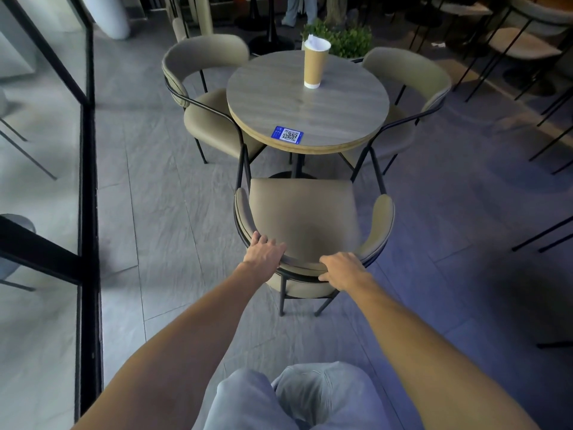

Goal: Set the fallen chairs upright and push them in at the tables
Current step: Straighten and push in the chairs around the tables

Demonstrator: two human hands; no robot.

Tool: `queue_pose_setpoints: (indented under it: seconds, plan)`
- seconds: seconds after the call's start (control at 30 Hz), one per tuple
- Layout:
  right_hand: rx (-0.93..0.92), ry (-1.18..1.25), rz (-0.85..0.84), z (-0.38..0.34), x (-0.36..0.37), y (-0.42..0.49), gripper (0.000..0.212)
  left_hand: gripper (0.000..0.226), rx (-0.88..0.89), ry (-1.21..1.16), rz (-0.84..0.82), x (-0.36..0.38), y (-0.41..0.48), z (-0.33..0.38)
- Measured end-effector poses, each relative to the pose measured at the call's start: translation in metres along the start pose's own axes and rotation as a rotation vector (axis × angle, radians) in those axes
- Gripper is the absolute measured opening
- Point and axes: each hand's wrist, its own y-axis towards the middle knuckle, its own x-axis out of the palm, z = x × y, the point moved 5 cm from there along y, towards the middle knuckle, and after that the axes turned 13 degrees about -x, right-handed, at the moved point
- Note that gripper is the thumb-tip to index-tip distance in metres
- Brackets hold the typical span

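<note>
1. Your hands are apart, and both are clamped on the curved backrest of the chair (302, 212) straight in front of you.
2. Your left hand (265, 249) lies over the backrest's top rim toward its left side, fingers draped onto the inner face and thumb pointing along the rim.
3. Your right hand (341, 270) grips the rim just right of centre, fingers curled over the top and thumb on the outer face.
4. The chair stands upright on the floor (155, 181), its seat facing the round table (310, 107). The whole seat shows in front of the table; none of it is hidden beneath the top.
5. The left chair (210, 119) and the right chair (412, 82) also stand upright, one at each side of the table, seats tucked partly under its edge.
6. On the table, a paper cup (313, 65) stands upright toward the far side, and a blue QR card (287, 135) lies flat at the near rim.
7. A plant (350, 41) sits just behind the table.
8. A dark-framed glass wall (86, 150) runs along your left.
</note>
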Motion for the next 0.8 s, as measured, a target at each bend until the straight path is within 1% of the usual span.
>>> queue_pose_setpoints:
  seconds: [0.17,0.3,0.43,0.53,0.6,0.67,0.8]
  plan:
    - [-0.002,-0.017,-0.023,0.002,-0.001,0.004,0.037,0.027,-0.002,0.015,-0.002,-0.001,0.001,0.001]
    - [0.005,0.006,-0.03,0.005,-0.001,0.004,0.04,0.025,0.01,-0.023,0.005,-0.002,0.002,-0.001]
    - [-0.001,0.028,-0.022,0.005,0.002,0.002,0.042,0.026,-0.009,-0.039,-0.073,-0.009,0.003,0.0]
    - [-0.016,0.083,-0.005,0.003,-0.008,-0.003,0.046,0.038,-0.037,-0.128,-0.1,-0.027,-0.002,0.007]
    - [-0.015,0.129,0.028,0.004,-0.021,-0.01,0.048,0.041,-0.044,-0.209,-0.074,-0.045,-0.009,0.015]
    - [0.001,0.172,0.063,0.007,-0.035,-0.021,0.049,0.044,-0.029,-0.226,-0.041,-0.064,-0.017,0.027]
    - [0.044,0.237,0.103,0.019,-0.061,-0.047,0.049,0.047,-0.007,-0.233,-0.029,-0.098,-0.033,0.054]
